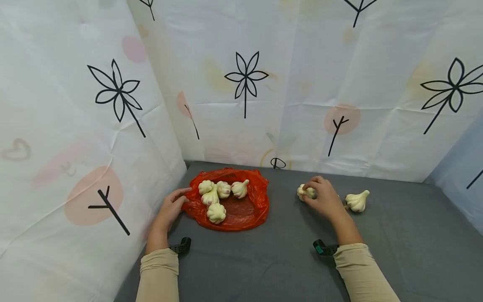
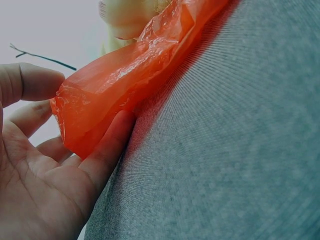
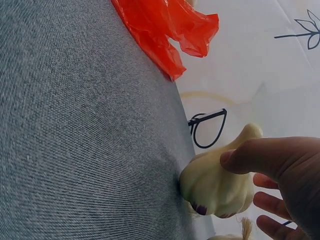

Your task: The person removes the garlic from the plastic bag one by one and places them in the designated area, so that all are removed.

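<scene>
An orange-red plastic bag [image 1: 241,212] lies spread on the grey cloth table [image 1: 264,264], with several white garlic bulbs [image 1: 216,213] on it. My left hand [image 1: 184,197] holds the bag's left edge. In the left wrist view the bag's edge [image 2: 130,75] sits between the thumb [image 2: 30,82] and the fingers [image 2: 107,145] of that hand [image 2: 75,117]. My right hand [image 1: 310,189] grips a garlic bulb [image 1: 305,193] on the table to the right of the bag. In the right wrist view the thumb lies over this bulb [image 3: 212,185] and the fingers of that hand [image 3: 235,185] curl under it.
One more garlic bulb [image 1: 357,201] lies on the cloth just right of my right hand. White sheets printed with flowers [image 1: 245,79] close off the left side and the back. A pale bulb [image 2: 125,20] shows blurred behind the bag's edge.
</scene>
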`<state>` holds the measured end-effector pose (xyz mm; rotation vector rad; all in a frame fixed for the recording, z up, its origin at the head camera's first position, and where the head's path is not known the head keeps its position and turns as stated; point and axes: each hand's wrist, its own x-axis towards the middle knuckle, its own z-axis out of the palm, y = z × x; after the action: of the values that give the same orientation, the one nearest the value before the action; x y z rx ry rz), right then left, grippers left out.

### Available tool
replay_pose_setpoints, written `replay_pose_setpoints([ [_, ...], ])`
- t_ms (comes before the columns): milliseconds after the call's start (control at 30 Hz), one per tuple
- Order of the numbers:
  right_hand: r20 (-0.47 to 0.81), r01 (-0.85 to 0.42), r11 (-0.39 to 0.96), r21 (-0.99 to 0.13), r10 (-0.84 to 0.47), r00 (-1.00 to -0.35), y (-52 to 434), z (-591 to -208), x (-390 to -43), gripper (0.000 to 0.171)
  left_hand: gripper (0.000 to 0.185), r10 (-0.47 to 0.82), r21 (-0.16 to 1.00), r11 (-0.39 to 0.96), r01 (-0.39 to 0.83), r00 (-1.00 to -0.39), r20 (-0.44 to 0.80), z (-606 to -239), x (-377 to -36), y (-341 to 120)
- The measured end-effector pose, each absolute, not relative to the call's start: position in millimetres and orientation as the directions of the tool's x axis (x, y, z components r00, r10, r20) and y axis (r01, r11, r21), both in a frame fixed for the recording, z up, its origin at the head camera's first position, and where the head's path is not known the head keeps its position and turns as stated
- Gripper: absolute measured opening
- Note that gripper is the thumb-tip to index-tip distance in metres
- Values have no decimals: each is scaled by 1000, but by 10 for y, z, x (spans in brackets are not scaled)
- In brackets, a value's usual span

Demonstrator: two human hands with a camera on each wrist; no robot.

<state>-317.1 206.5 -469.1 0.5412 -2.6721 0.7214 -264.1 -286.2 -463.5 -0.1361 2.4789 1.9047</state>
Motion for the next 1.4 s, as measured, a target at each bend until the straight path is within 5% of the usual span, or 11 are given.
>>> replay_pose_setpoints([
  [1400, 398, -446, 790, -421, -281, -873, 2029, -4686, -3168, 28, 45, -55, 965, 246, -91, -995, -80, -4606, -2633, -2844],
])
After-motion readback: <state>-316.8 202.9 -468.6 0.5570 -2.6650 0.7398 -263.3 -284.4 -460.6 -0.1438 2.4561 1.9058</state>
